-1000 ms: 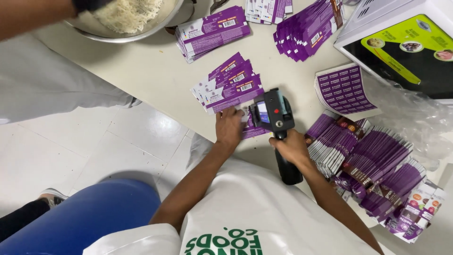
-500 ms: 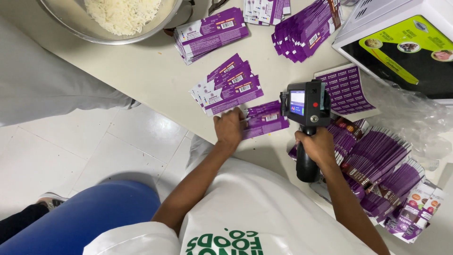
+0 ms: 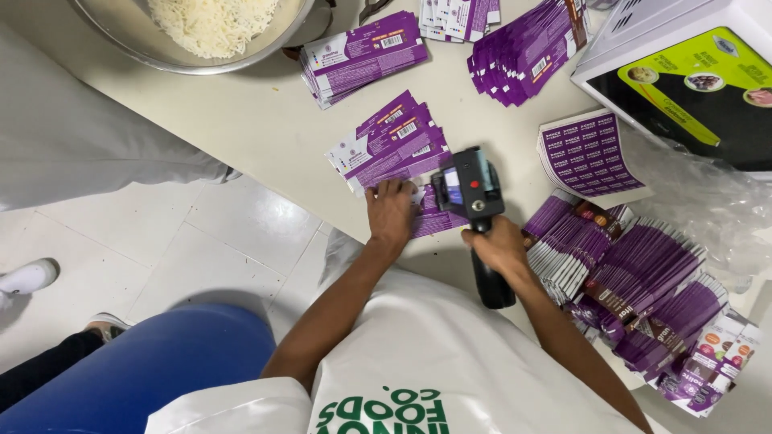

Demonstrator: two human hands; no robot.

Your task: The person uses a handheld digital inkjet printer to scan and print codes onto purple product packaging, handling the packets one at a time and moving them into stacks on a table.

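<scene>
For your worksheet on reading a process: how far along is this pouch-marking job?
Seemingly done: fanned purple pouches beyond the hands. In hand: the left hand pins a pouch while the right hand holds the handheld printer over it. Apparently left: the big pouch pile at right.

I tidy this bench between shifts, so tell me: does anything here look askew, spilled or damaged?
Nothing looks spilled or damaged. The purple packets lie in loose, fanned piles rather than squared stacks, and crumpled clear plastic wrap sits beside the boxed appliance. The rice stays inside the metal bowl.
</scene>
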